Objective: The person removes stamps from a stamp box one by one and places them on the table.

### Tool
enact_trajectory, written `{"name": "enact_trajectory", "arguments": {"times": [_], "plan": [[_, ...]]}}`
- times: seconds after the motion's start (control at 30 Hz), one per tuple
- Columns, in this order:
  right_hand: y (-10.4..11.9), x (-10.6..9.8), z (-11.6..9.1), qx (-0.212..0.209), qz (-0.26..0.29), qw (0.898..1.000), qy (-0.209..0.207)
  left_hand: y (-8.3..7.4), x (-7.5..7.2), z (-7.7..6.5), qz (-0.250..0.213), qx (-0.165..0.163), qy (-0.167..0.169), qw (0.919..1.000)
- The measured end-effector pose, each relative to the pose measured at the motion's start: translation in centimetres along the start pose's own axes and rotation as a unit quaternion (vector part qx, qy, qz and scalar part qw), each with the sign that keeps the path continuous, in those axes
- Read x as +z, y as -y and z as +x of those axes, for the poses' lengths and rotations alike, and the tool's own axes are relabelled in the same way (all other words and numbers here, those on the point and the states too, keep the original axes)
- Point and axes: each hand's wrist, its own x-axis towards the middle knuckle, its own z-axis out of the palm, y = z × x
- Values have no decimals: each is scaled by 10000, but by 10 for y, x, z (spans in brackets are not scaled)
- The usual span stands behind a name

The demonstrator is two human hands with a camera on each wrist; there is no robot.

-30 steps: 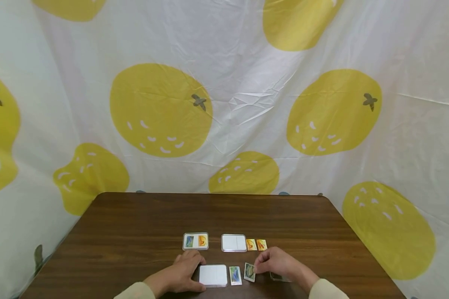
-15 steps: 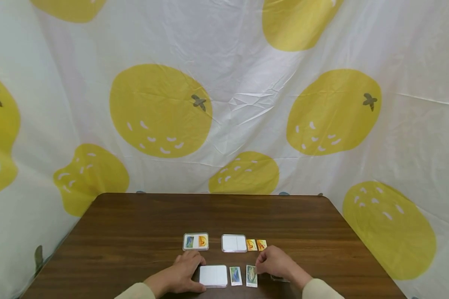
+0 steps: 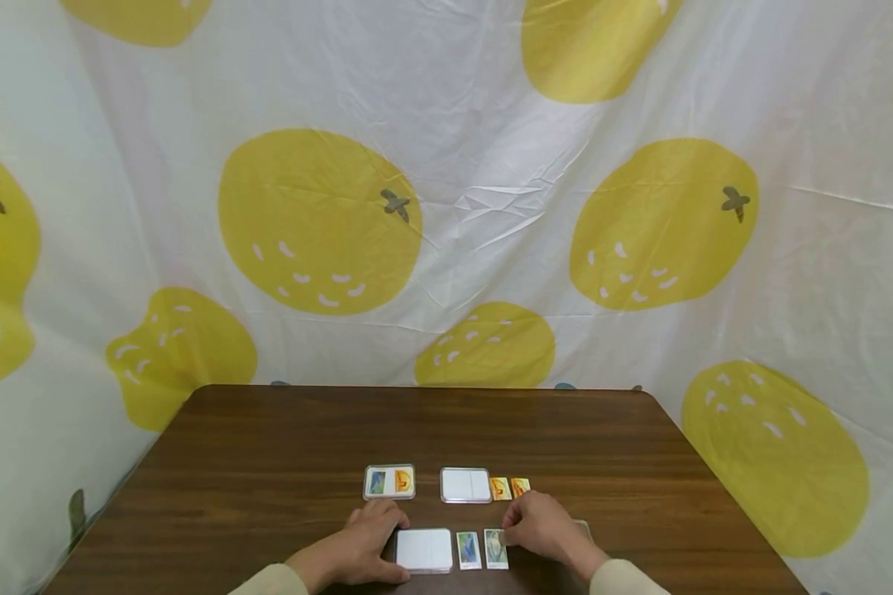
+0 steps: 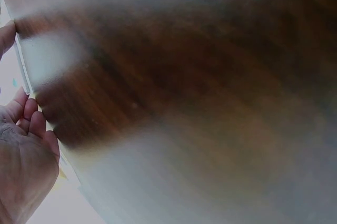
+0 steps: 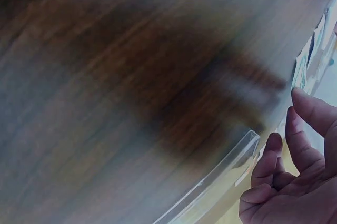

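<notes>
At the table's front, my left hand (image 3: 363, 540) holds the left side of a white-faced clear case (image 3: 424, 550), apparently a stack, thumb at the near corner and fingers at the far one. Two small stamp-like picture cards lie to its right: a blue-green card (image 3: 469, 550) and a greenish card (image 3: 495, 555). Thumb and fingertips of my right hand (image 3: 543, 525) pinch the greenish card's right edge, which lies flat or nearly so. In the right wrist view, a clear plastic case edge (image 5: 210, 182) passes under the curled other fingers. The left wrist view shows the left hand (image 4: 26, 150) at the case's edge.
Farther back lie a clear case (image 3: 389, 481) holding a blue and an orange picture, a white-faced case (image 3: 465, 485), and two orange cards (image 3: 500, 488) beside it. Another clear case (image 3: 583, 527) is mostly hidden behind the right hand. A fruit-print curtain hangs behind the brown table (image 3: 298, 438).
The greenish card, tilted a second ago, now stands straight beside the blue-green one. My right hand has shifted it slightly left over the last half second. The left hand stays put.
</notes>
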Motion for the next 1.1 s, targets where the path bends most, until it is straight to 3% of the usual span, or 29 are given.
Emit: {"name": "enact_trajectory", "arguments": {"times": [0.47,1.1], "plan": [[-2,1,-1,-226,-5,9996,-173,-5,-2,-2,-90,-99,24,9999],[-10,-2,-6,17,464,9981,-406,-5,-2,0,-105,-205,142,9996]]}}
